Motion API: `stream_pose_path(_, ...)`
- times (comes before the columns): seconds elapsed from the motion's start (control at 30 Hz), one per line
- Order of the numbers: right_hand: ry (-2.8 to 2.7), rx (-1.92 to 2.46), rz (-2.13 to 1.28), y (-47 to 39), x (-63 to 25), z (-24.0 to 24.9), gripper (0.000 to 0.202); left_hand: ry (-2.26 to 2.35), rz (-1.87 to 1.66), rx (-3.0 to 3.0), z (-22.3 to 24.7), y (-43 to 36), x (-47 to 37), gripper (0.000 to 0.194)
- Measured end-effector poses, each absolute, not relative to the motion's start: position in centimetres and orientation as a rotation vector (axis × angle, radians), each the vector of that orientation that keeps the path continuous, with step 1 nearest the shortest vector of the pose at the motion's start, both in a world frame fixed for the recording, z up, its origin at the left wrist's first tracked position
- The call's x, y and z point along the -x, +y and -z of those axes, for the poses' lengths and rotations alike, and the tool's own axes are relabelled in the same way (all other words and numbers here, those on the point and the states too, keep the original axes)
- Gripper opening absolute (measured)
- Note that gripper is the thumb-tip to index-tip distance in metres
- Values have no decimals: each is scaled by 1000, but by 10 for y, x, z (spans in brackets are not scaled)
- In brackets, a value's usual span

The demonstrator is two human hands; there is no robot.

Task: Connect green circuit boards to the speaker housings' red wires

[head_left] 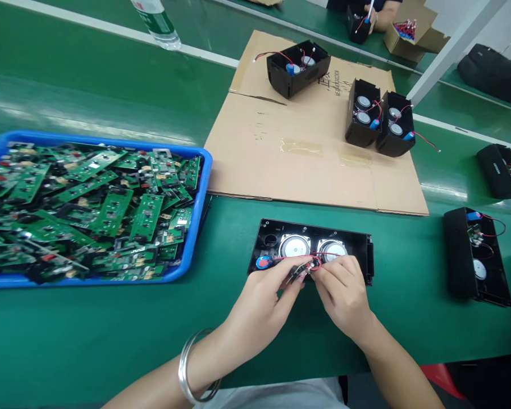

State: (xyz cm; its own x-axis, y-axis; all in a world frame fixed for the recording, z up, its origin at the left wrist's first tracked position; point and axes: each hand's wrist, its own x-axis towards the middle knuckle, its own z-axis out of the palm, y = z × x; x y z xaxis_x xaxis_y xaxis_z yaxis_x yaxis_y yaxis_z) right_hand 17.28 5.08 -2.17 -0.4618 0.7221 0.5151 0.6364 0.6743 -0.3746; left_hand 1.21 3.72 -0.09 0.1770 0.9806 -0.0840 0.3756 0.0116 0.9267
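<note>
My hands are close together over the near side of the open black housing [360, 247]: my left hand [259, 304] pinches a small circuit board [297, 272], and my right hand [344, 289] is closed at the red wires [317, 262] beside it. The housing lies on the green worktop [230, 238], just beyond and under my fingers. Two speaker drivers [294, 246] and a blue cell [263, 262] are already in it. The board is not seated, so I judge the wiring to be midway; my fingers hide whether any plug is fully home. Seating the board seems left to do.

Loose wires run over the drivers and could snag. Left of my hands stands a blue tray [201, 216] heaped with boards. Ahead, a cardboard sheet [306, 176] bears three housings [281, 79] with drivers and wires. Well to my right, another housing [457, 255] has a board inside. Beyond everything, a co-worker's hand [383, 21] is near a similar black housing [357, 25].
</note>
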Motion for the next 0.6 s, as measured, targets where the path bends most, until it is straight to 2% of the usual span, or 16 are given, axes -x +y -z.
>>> stream_pose_path(0.13, -2224, 1073, -181, 51, -173, 23, 17, 1403, -794, -1522, -2, 37, -14, 28)
stream_pose_path(0.3, -2111, 1182, -381, 52, -176, 26, 9, 1346, -805, -1590, -2, 39, -11, 28)
stream_pose_path(0.5, -2098, 1183, -370, 51, -176, 24, 13, 1306, -806, -1602, 2, 36, -12, 28)
stream_pose_path(0.6, -2127, 1150, -364, 53, -182, 17, 24, 1385, -762, -1548, 0, 34, -11, 27)
